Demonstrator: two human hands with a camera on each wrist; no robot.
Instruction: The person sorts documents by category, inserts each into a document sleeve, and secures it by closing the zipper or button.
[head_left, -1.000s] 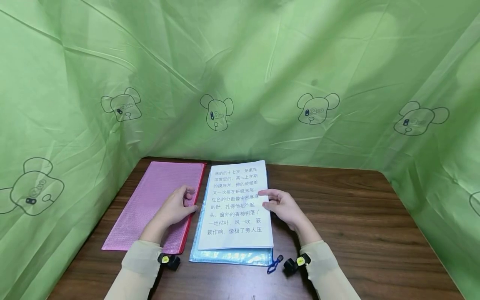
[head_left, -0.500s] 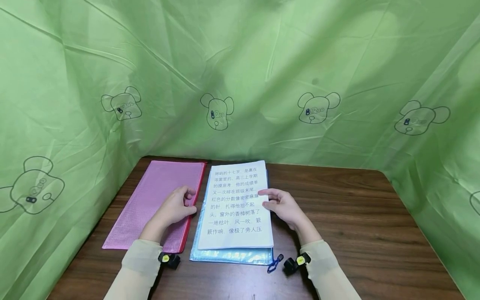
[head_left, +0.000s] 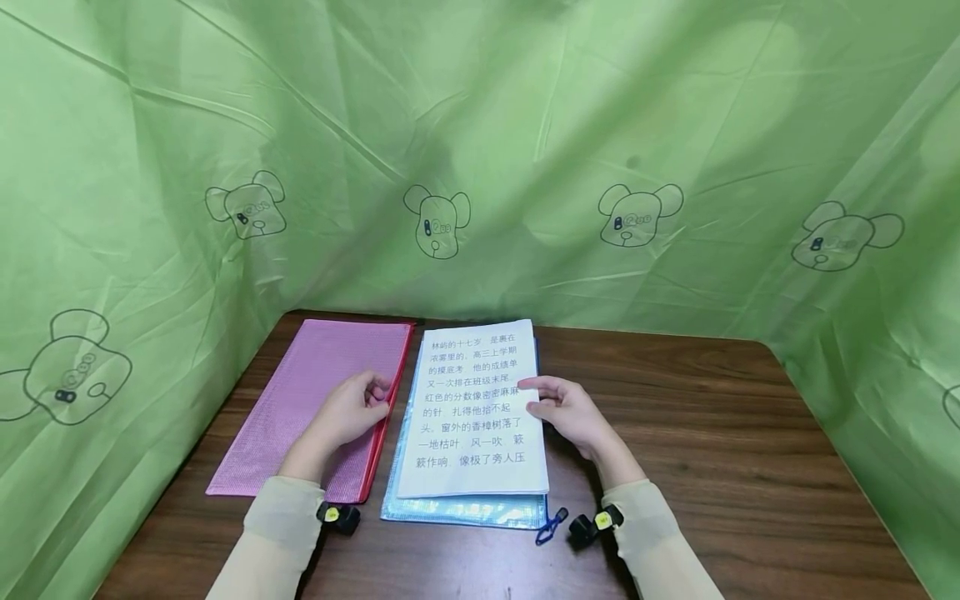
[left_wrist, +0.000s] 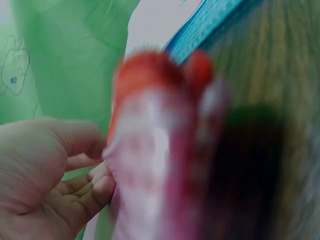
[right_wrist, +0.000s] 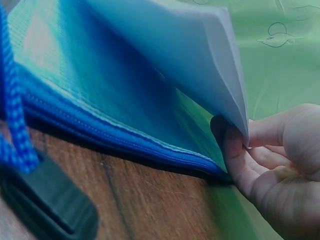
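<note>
A pink mesh zip pouch with a red zip edge lies at the left of the table. My left hand is over its right side, thumb and fingers pinching the edge; the left wrist view has the pouch blurred and close to the camera. To its right, a stack of printed paper rests on a blue zip pouch, hiding most of it. My right hand pinches the right edge of the paper, which is raised off the blue pouch along that side.
A blue cord zip pull with a dark end lies by the blue pouch's near right corner. Brown wooden table extends to the right. Green printed cloth hangs behind and along both sides.
The left thumb has drawn in slightly towards the fingers at the red edge. My right hand and the paper have stayed in place.
</note>
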